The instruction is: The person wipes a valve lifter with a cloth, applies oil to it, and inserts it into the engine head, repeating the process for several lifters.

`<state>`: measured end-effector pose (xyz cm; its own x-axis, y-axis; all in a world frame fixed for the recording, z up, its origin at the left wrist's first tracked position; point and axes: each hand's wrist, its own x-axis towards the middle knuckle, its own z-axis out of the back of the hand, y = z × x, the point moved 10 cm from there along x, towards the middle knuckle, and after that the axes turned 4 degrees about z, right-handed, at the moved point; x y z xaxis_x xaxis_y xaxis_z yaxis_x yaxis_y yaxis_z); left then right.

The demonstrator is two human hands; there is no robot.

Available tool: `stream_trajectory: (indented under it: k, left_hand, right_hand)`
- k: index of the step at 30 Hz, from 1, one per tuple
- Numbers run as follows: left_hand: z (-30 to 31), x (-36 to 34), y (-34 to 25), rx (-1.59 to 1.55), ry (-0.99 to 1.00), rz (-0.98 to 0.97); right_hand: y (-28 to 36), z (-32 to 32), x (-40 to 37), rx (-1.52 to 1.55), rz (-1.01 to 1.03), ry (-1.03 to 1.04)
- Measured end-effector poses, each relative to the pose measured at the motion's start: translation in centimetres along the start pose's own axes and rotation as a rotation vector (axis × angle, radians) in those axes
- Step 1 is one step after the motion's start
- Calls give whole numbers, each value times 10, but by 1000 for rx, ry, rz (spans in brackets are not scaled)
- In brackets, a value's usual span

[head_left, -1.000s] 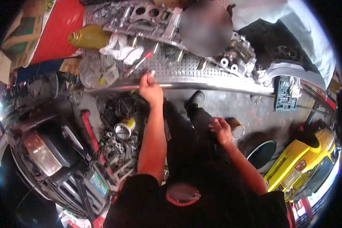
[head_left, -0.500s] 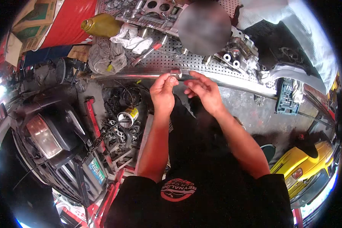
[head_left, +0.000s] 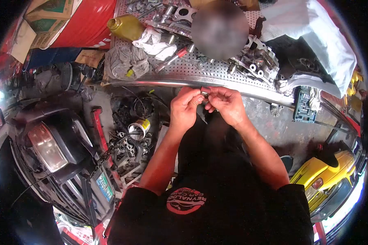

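Left hand and right hand pinch a metal part, its direction and long axis unclear

The single view looks from the person's head, forward and steeply down, wide and round-edged with dark corners. The shirt fills the near bottom edge, the left hand and right hand sit mid-frame, and the bench lies beyond.
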<state>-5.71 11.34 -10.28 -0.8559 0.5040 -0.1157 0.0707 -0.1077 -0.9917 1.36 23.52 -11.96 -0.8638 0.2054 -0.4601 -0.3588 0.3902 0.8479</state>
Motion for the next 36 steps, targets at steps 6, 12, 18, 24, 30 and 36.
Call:
stream_trajectory:
  k: [6, 12, 18, 24, 30, 36]
  left_hand:
    - [27, -2, 6, -139, 67, 127]
    - [46, -17, 16, -363, 177, 360]
    - [43, -54, 19, -491, 98, 368]
    - [1, -100, 36, -469, -67, 383]
    - [-66, -131, -2, -102, -380, 175]
    - [-143, -153, 21, -534, -235, 235]
  right_hand:
    - [8, -31, -1, 10, 36, -33]
    - [-6, -54, -2, -12, -165, 86]
    - [-6, -85, -17, -10, -180, 213]
    - [-35, -54, -51, -65, -195, 339]
    - [-47, 35, -93, 26, -314, 226]
    - [-40, 84, -131, 16, -360, 377]
